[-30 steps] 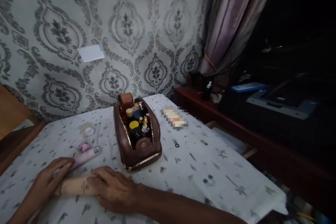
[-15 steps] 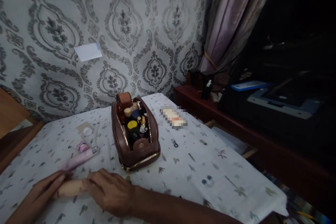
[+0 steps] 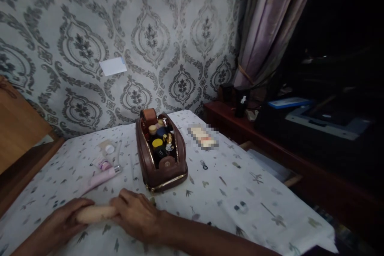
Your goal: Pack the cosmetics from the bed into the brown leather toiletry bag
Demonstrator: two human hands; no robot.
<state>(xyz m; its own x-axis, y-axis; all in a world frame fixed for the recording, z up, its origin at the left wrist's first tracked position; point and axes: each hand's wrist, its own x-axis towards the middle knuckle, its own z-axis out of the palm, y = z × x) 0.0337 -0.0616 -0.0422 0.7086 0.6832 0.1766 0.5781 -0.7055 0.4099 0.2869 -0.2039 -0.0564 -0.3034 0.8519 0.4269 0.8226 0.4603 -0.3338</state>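
Observation:
A beige tube-shaped container (image 3: 95, 213) lies level between my hands, low over the patterned cloth. My left hand (image 3: 69, 219) grips its left end. My right hand (image 3: 136, 214) is closed around the other end, hiding that end from sight. Just beyond the hands, a brown toiletry bag (image 3: 162, 176) stands unzipped, holding several bottles and jars, one with a yellow lid (image 3: 157, 144). To its left lies a pink tube (image 3: 100, 178) with a silvery cap, beside a small clear and purple item (image 3: 104, 165).
A flat beige packet (image 3: 108, 148) with a white disc rests at the back left. Right of the bag is a pixelated pale item (image 3: 204, 137) on the white patterned cloth (image 3: 222, 208). A dark red cabinet (image 3: 222, 114) borders the right side, with an open drawer (image 3: 270, 164).
The view has shifted, so the bag and cloth appear farther right. Both hands keep their grip on the beige container, and more of its middle shows now.

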